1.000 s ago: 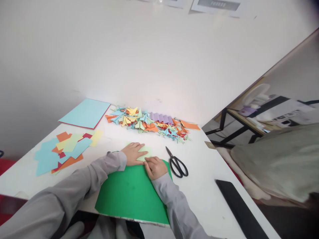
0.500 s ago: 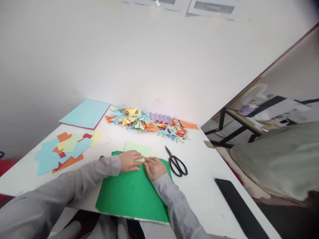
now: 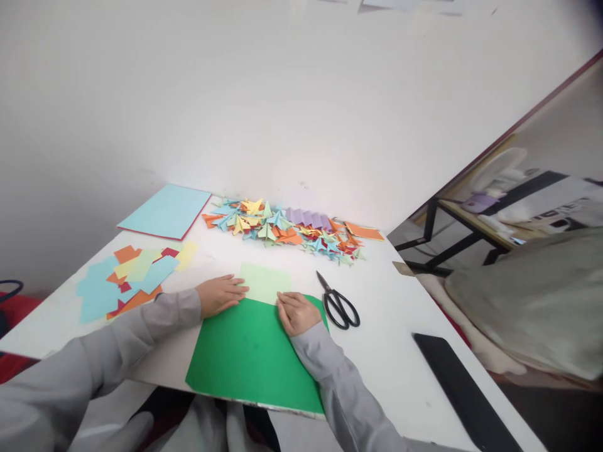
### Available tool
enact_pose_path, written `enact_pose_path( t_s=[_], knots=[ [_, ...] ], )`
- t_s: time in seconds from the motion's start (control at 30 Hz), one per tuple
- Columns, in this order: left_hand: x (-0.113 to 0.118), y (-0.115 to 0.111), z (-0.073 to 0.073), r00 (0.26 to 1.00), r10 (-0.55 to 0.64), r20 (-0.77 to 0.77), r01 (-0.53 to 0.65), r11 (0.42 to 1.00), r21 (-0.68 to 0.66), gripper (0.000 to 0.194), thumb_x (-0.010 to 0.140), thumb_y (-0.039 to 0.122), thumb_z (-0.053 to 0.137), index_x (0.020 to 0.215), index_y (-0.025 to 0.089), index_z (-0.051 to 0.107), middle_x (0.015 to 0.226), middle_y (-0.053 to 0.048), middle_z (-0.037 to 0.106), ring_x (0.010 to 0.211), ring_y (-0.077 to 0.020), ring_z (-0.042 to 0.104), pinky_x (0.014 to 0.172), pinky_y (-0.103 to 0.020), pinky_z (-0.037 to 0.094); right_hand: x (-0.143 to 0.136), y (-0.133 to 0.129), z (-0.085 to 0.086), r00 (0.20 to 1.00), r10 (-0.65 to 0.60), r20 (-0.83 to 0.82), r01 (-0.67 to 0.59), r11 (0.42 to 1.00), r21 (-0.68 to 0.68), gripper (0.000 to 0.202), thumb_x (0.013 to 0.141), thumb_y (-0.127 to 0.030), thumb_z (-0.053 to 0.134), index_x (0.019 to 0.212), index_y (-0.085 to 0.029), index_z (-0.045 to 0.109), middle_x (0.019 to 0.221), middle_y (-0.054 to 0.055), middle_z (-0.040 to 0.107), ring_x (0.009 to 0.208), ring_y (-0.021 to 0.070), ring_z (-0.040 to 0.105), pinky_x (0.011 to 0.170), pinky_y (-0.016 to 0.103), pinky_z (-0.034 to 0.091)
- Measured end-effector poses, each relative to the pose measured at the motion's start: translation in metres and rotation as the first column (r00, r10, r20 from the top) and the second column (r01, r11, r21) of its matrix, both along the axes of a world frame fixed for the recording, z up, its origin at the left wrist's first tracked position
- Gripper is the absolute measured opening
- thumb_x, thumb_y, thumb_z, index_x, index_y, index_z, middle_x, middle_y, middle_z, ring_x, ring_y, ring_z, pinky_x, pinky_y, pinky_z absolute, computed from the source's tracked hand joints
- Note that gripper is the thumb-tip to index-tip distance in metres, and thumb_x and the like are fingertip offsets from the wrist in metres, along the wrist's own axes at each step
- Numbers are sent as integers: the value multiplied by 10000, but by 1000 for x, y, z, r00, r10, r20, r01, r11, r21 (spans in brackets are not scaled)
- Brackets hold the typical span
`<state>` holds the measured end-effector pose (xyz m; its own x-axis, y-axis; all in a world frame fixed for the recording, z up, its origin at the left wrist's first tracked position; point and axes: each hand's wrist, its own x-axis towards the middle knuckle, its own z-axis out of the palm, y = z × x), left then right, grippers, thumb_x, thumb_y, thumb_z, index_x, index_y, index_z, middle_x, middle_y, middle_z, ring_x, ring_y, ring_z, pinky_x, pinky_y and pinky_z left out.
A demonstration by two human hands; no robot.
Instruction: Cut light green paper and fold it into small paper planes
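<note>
A pale green paper [image 3: 264, 282] lies flat across the far edge of a large green sheet [image 3: 257, 358]. My left hand [image 3: 222, 294] rests at the paper's left corner, fingers stretched out and holding nothing. At the paper's near right corner is my right hand [image 3: 298, 312], its thumb and index finger pinched together on the paper's edge. Black-handled scissors [image 3: 336, 304] lie to the right of my right hand, blades pointing away.
Folded paper pieces [image 3: 282, 232] line the wall side. Loose coloured papers [image 3: 155, 275] lie at left, below a light blue sheet [image 3: 164, 210]. Orange paper [image 3: 363, 231] is at back right. A long black object [image 3: 464, 389] lies along the table's right edge.
My left hand has moved left, away from my right hand, uncovering more of the pale green paper. My right hand stays near the paper's corner. The view has shifted slightly.
</note>
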<state>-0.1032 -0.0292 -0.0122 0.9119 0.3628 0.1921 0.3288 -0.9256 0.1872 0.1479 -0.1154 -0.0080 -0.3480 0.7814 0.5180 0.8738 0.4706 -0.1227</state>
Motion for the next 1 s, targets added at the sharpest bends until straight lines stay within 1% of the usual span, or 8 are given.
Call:
enact_pose_path(
  t_s=[0.13, 0.27, 0.4, 0.5, 0.67, 0.8, 0.9, 1.0],
  knots=[
    [-18, 1, -2, 999, 31, 44, -31, 1000, -2, 350, 900, 258, 287, 1089, 186, 572, 1211, -34, 550, 1216, -155, 383, 1037, -361, 277, 0, 0, -1, 1000, -9, -30, 10, 999, 34, 273, 824, -174, 441, 746, -157, 702, 889, 32, 704, 815, 157, 603, 772, 254, 488],
    [-20, 3, -1, 992, 4, 124, -11, 999, 54, 320, 888, 223, 315, 1011, 166, 605, 1135, -51, 601, 1158, -159, 440, 978, -326, 357, 1, 1, -5, 999, -1, -40, 3, 999, 50, 261, 815, -176, 453, 724, -169, 698, 881, 27, 705, 804, 159, 602, 764, 261, 488],
    [-3, 3, 11, 991, -45, 127, 18, 977, 212, 208, 837, 226, 439, 801, 158, 632, 995, -62, 650, 1058, -203, 499, 893, -346, 421, 1, 3, -8, 999, 13, -34, -11, 998, 66, 188, 785, -227, 508, 766, -169, 687, 881, 37, 702, 804, 179, 588, 744, 292, 486],
    [20, -1, 18, 993, -42, 107, 7, 951, 309, 172, 791, 250, 520, 882, 134, 610, 1032, -92, 619, 989, -218, 516, 844, -360, 436, 0, 4, -5, 999, 20, -29, -19, 998, 54, 164, 766, -264, 535, 795, -177, 671, 869, 50, 696, 784, 186, 573, 717, 310, 475],
    [46, -6, 15, 999, -34, -40, 48, 904, 425, 159, 818, 151, 465, 728, 113, 590, 761, -90, 603, 740, -177, 532, 639, -307, 432, -5, 7, 1, 998, 46, 45, -47, 999, 21, 193, 772, -284, 527, 899, -187, 635, 849, 58, 667, 772, 182, 549, 671, 299, 429],
    [48, -6, 16, 999, -15, -48, 38, 857, 515, 161, 814, 125, 450, 706, 111, 568, 681, -80, 550, 645, -172, 496, 538, -300, 365, -15, 16, 0, 988, 55, 146, -75, 988, 135, 163, 778, -257, 534, 886, -175, 622, 837, 56, 652, 769, 179, 532, 642, 296, 379],
    [50, -3, 22, 999, 40, -13, -27, 839, 543, 134, 808, 137, 456, 725, 120, 560, 721, -86, 550, 659, -177, 486, 541, -310, 338, -24, 33, 2, 977, 65, 205, -113, 967, 229, 122, 782, -143, 498, 815, -158, 615, 724, 40, 637, 684, 157, 510, 601, 294, 340],
    [56, 4, 28, 996, 76, 38, -84, 816, 572, 122, 800, 138, 465, 730, 121, 563, 765, -90, 569, 684, -185, 491, 565, -326, 335, -31, 54, 6, 973, 90, 214, -156, 936, 317, 147, 791, -133, 461, 763, -135, 605, 668, 50, 615, 655, 157, 492, 581, 298, 324]
  ],
)
